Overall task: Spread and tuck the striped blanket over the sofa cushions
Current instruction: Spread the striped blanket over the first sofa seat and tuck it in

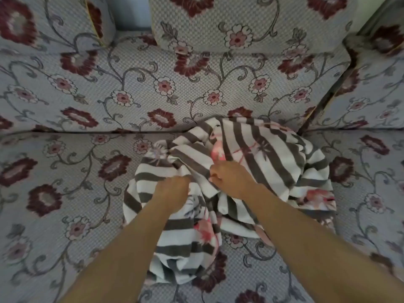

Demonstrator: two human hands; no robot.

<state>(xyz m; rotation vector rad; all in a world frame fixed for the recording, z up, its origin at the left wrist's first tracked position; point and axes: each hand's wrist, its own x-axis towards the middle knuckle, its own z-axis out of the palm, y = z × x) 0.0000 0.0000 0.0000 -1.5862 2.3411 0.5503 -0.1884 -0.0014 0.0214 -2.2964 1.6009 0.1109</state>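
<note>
Both hands, left hand (172,189) and right hand (229,178), fingers bunched gripping mid-heap of striped blanket (273,158) on seat cushion (65,193); lifting there likely twists it, edges unfound.

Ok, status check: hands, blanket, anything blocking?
Left hand and right hand both gripping the grey-and-white striped blanket. Blanket bunched on the floral seat cushion, not spread. Nothing in the way.

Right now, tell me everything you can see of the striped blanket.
The striped blanket is soft, fleecy-looking cloth with grey and white stripes and pink flower prints. It lies bunched and creased on the floral seat cushion, its far edge at the seam below the back cushion. The left hand and right hand each grip a fold near its middle.
</note>
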